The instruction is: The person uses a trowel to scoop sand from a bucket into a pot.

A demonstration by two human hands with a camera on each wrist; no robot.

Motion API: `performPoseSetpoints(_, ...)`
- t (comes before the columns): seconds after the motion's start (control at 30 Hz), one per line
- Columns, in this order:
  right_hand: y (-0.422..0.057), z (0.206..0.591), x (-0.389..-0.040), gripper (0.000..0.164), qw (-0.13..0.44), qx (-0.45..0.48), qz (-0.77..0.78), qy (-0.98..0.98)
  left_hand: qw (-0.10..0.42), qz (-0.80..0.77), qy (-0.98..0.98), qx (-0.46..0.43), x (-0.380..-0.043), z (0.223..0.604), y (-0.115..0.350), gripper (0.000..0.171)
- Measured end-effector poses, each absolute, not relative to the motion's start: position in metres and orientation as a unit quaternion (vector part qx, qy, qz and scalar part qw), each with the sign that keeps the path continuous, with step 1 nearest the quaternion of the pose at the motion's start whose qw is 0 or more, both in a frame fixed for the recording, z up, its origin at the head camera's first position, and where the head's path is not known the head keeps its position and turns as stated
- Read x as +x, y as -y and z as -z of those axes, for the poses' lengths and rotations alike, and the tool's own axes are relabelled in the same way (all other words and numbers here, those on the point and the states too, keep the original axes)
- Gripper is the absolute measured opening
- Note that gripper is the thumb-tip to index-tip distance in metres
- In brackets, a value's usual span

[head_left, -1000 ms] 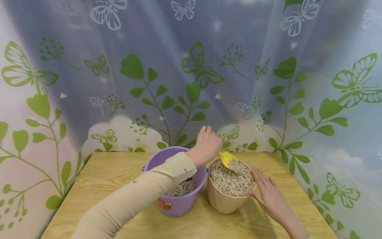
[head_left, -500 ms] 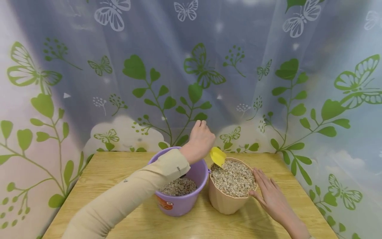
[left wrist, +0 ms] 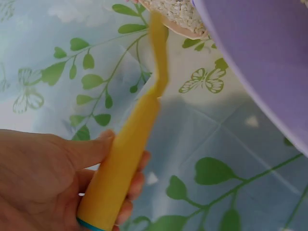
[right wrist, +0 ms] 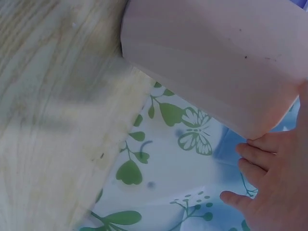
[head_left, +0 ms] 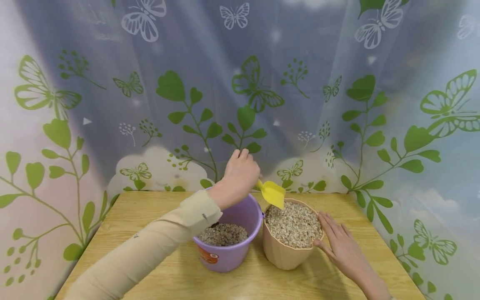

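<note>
My left hand (head_left: 241, 173) grips the handle of a yellow toy shovel (head_left: 273, 194), its fingers wrapped round the thick grip (left wrist: 120, 161) in the left wrist view. The shovel's blade hangs tilted above the left rim of a peach faceted pot (head_left: 282, 252), which is filled nearly to the top with small pale gravel (head_left: 294, 225). Against the pot's right side rests my right hand (head_left: 343, 248), fingers extended along the rim. A purple bucket (head_left: 228, 256) stands left of the pot, under my left forearm, with a lower layer of gravel (head_left: 225, 234) inside.
Both containers stand side by side on a wooden table (head_left: 157, 266). A curtain (head_left: 202, 104) printed with butterflies and leaves hangs behind and at both sides. A dark object (head_left: 215, 224) shows partly in the bucket beside my sleeve.
The left hand has drawn the shovel up and left, from lying in the pot's gravel to over its left rim. The gravel on the blade has gone. The right hand stays put.
</note>
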State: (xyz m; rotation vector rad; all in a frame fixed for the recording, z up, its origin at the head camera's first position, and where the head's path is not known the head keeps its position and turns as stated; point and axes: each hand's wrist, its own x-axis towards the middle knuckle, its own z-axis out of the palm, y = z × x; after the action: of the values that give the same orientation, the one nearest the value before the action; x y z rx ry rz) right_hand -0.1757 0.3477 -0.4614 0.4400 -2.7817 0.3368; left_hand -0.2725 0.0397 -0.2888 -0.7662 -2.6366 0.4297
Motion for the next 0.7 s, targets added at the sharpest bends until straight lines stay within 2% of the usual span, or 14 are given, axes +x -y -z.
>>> performPoseSetpoints(0.13, -0.343, 0.457, -0.177, 0.08, 0.162, 0.166, -0.099, 0.968, 0.19, -0.077, 0.945, -0.253, -0.271, 0.292, -0.016, 0.039)
performPoseSetpoints(0.2, -0.337, 0.453, -0.179, 0.081, 0.168, 0.178, -0.095, 0.965, 0.194, -0.052, 0.948, -0.246, -0.271, 0.295, -0.005, 0.041)
performPoseSetpoints(0.43, -0.298, 0.436, -0.19, 0.081, 0.187, 0.217, -0.086, 0.954, 0.204, 0.011, 0.957, -0.206, -0.267, 0.306, 0.026, 0.039)
performPoseSetpoints(0.57, -0.276, 0.435, -0.2, 0.08, 0.206, 0.247, -0.08, 0.944, 0.224, 0.035, 0.954, -0.199, -0.262, 0.311, 0.043, 0.037)
performPoseSetpoints(0.7, -0.254, 0.435, -0.209, 0.082, 0.231, 0.28, -0.082, 0.928, 0.222, 0.036, 0.955, -0.191, -0.257, 0.316, 0.059, 0.036)
